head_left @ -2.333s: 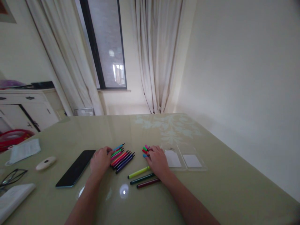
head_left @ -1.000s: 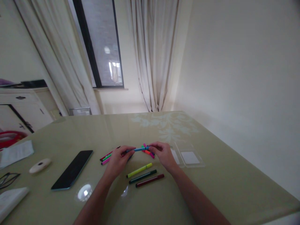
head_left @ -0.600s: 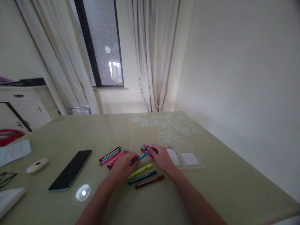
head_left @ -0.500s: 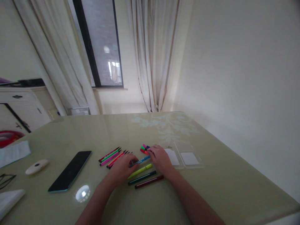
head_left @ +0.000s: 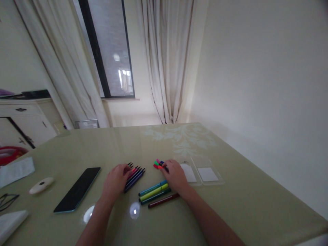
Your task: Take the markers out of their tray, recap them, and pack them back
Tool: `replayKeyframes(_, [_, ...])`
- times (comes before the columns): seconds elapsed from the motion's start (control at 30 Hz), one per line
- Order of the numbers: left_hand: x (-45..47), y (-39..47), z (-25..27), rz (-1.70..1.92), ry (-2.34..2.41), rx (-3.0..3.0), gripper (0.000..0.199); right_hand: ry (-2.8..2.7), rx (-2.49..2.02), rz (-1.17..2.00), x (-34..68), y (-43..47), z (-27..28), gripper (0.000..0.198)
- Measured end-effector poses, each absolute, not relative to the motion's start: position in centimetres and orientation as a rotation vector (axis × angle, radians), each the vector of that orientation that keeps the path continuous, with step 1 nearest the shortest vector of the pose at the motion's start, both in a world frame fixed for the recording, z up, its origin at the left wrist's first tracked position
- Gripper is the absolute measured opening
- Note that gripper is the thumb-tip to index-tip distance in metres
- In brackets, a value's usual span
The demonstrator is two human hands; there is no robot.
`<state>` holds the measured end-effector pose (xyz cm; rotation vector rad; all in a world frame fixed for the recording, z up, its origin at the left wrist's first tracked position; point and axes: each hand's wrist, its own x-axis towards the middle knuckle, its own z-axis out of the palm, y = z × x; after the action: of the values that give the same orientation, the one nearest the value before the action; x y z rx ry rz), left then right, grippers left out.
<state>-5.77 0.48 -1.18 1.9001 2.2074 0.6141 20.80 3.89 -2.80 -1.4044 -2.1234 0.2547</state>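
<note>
While left fingers (head_left: 125,169) curl over uncapped pens (head_left: 134,180) | right fingers (head_left: 167,164) by caps (head_left: 156,164) | both grips unclear

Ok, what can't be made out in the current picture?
All in the head view:
Uncapped pens: some near ends hidden behind the left grip.
Loose caps: full count unclear, right grip in the way.
Dark marking on the clear case: too small to read.
Eyeglasses: cut off by the left edge.

Just left of the grip lies a dark phone (head_left: 77,189); farther left are a cream oval object (head_left: 41,185), glasses (head_left: 9,201), a white slab (head_left: 11,222) and a pale sheet (head_left: 17,171). Well beyond the grip, curtains (head_left: 167,61) flank a dark-framed window (head_left: 112,51), a white cabinet (head_left: 27,118) farther left.
</note>
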Motion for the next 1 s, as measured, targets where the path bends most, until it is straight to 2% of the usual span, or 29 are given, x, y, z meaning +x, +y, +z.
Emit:
replayKeyframes(0.27, [-6.6,0.6,-2.4,0.486,2.268,1.891,0.023,-1.92,-1.361,0.585,20.9,3.9,-2.1,0.005])
replayKeyframes(0.37, [-5.8,0.9,-2.1,0.699,2.114,1.916,0.022,-1.843,-1.238,0.717,20.9,3.8,-1.6,0.008])
replayKeyframes(0.47, [-3.9,0.9,-1.5,0.963,1.747,1.87,0.025,-1.762,-1.081,0.83,20.9,3.8,-1.0,0.016])
replayKeyframes(0.6, [-1.2,0.1,-0.6,1.016,1.46,1.883,0.028,-1.664,-1.015,0.898,21.1,3.8,-1.0,0.022])
replayKeyframes(0.77, [-0.3,-0.5,-0.1,0.969,1.44,1.909,0.026,-1.648,-1.01,1.005,21.0,3.8,-1.4,0.023])
replayKeyframes(1.0, [-0.1,-0.3,-0.2,1.002,1.408,1.887,0.029,-1.739,-0.983,0.908,20.9,3.5,-0.8,0.021])
